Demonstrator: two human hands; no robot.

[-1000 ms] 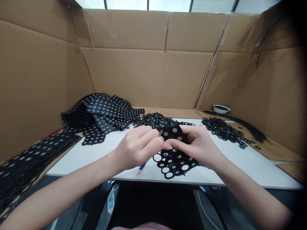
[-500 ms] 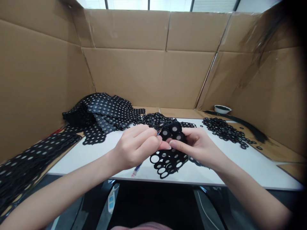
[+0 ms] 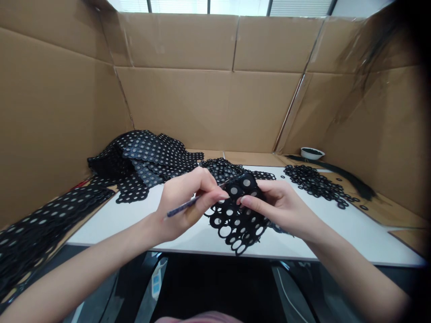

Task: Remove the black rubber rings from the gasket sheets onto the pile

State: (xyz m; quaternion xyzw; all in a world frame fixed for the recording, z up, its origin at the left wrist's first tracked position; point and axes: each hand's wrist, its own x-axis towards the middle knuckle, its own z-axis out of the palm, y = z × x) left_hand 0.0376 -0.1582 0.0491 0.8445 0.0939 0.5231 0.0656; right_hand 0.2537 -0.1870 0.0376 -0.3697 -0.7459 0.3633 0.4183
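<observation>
Near the middle of the white table, my right hand (image 3: 281, 204) pinches a piece of black fabric with pale dots and ring-shaped openings (image 3: 237, 222), which hangs down toward the table's front edge. To its left, my left hand (image 3: 188, 202) is closed on a thin purple-blue stick-like tool (image 3: 182, 208). One end of that tool points down to the left; its other end is at the fabric, where its tip is too small to make out. The fingertips of both hands are close to each other at the fabric's upper part.
Dotted black fabric (image 3: 148, 152) is heaped at the back left, and more strips (image 3: 43, 224) lie at the left. Loose black rings (image 3: 313, 181) and a white bowl (image 3: 312, 154) are at the right. Cardboard walls (image 3: 188, 103) surround the white table (image 3: 340, 233).
My left hand has turned and shifted slightly left, so the tool now shows across its palm, tilted less steeply. The hanging fabric has swung a little to the right. My right hand has barely moved.
</observation>
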